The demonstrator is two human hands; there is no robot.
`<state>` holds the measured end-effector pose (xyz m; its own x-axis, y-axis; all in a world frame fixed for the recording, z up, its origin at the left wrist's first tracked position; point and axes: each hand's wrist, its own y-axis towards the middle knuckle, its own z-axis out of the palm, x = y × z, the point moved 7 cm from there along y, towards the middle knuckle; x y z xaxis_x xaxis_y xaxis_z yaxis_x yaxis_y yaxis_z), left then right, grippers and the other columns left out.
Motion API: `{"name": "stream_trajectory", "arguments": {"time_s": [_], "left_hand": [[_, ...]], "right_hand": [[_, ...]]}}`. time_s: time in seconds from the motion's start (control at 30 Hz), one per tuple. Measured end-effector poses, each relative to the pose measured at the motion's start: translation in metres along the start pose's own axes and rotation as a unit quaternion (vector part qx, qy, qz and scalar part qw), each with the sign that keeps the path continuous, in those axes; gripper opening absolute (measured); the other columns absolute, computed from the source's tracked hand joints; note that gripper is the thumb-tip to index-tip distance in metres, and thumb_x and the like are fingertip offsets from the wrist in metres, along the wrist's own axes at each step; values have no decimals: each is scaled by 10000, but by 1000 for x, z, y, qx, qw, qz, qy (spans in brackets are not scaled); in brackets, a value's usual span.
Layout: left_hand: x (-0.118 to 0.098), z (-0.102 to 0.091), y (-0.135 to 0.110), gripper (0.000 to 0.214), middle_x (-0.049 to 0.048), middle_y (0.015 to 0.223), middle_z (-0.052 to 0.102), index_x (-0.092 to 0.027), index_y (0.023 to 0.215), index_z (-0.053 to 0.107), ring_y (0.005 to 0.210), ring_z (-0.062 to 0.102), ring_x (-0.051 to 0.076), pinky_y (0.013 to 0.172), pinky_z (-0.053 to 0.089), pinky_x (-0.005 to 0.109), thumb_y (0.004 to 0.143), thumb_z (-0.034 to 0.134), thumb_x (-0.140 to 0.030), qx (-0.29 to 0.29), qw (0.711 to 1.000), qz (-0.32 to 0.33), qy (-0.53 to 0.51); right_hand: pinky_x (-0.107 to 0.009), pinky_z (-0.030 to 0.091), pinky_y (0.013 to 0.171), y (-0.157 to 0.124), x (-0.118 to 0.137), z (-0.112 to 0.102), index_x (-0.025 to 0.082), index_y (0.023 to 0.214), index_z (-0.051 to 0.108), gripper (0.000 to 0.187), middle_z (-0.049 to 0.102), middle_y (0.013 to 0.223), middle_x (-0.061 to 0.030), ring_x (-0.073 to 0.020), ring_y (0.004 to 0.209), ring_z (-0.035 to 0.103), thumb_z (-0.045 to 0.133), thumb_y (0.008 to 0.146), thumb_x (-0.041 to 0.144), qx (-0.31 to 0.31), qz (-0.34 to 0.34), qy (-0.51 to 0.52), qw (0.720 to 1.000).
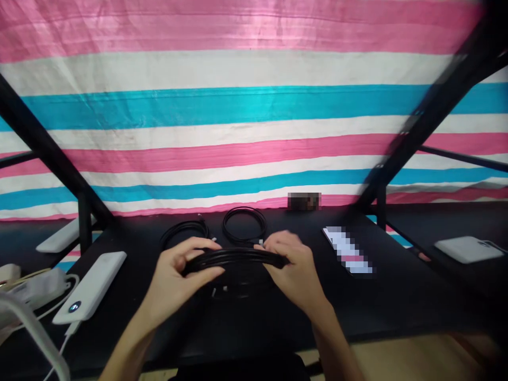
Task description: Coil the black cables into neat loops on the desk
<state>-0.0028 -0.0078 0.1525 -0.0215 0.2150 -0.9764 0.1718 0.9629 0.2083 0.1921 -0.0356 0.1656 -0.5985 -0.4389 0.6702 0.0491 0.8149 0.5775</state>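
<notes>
Between my two hands, a little above the black table, is a coiled black cable (240, 256), seen nearly edge-on. My left hand (184, 270) grips its left side, thumb below and fingers above. At the coil's right side my right hand (291, 259) is closed round it, some fingers hidden or blurred. Beyond my hands lie two more black cable coils, one at the left (184, 230) and a rounder one (244, 225) beside it. Pale cable ends (225, 289) show just below the held coil.
A white power bank (91, 286) with a cable lies at the left, beside a power strip (39, 288). A phone (349, 251) rests at the right. Another white device (468, 248) is farther right. Black frame bars (420, 121) slope up at both sides before a striped sheet (238, 111).
</notes>
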Motion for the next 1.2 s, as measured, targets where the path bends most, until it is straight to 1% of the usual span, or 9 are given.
{"name": "stream_trajectory", "arguments": {"time_s": [0.1,0.3,0.4,0.57,0.73,0.87,0.97,1.07,1.2], "left_hand": [[16,-14,1,267,4,608,608,-163,815,664,504,539,87,472,428,160,576,784,-165,-61,996,-10,-60],[79,29,-14,177,-124,453,191,-164,841,582,334,173,16,317,189,114,762,634,-314,-128,954,-134,-235],[89,44,-22,134,-117,482,190,-191,834,534,340,189,33,319,223,130,801,582,-312,-180,937,-131,-268],[82,39,-20,104,-71,536,405,-206,851,546,506,459,86,565,441,202,816,567,-302,-165,974,-79,-135],[90,23,-28,547,38,1172,507,-256,1139,516,1132,468,176,984,337,267,643,746,-221,-256,962,-79,-50],[123,55,-36,500,81,1047,594,-214,1182,463,991,593,212,877,448,356,725,665,-229,-165,866,-328,-339],[118,64,-35,278,47,779,630,-146,1055,564,770,648,181,819,478,343,792,572,-238,-116,814,-364,-437],[110,44,-27,179,-72,481,440,-150,857,614,530,566,114,788,487,322,793,596,-315,-118,863,-282,-402],[103,23,-24,314,-58,463,424,-157,607,542,526,547,124,799,467,332,798,584,-402,-53,948,-197,-243]], "right_hand": [[-263,420,464,-16,-33,27,194,387,400,493,393,324,43,-87,330,416,524,831,370,113,151,260,947],[-150,99,223,-26,-59,46,205,389,240,543,184,289,120,-7,241,98,699,644,347,-52,328,567,754],[-143,112,216,-25,-54,54,205,375,198,562,179,280,112,-10,240,106,692,625,302,-81,340,616,706],[-136,122,220,-32,-63,49,196,377,179,553,172,293,101,-18,250,100,634,683,265,-128,299,621,713],[-130,116,232,-37,-61,39,175,378,124,602,141,298,87,-22,254,114,611,723,248,-101,184,640,739],[-129,115,214,-42,-54,57,183,398,115,617,114,280,100,-22,228,109,639,696,317,-79,183,639,743],[-140,113,194,-42,-51,81,200,339,118,658,102,250,98,-20,206,100,641,675,414,-1,243,639,730],[-159,208,202,-40,-54,92,209,319,192,619,185,263,90,-26,208,158,619,701,444,62,303,615,725],[-132,186,242,-34,-78,70,189,606,519,263,273,362,124,-18,263,173,661,714,382,-8,347,514,785]]}}
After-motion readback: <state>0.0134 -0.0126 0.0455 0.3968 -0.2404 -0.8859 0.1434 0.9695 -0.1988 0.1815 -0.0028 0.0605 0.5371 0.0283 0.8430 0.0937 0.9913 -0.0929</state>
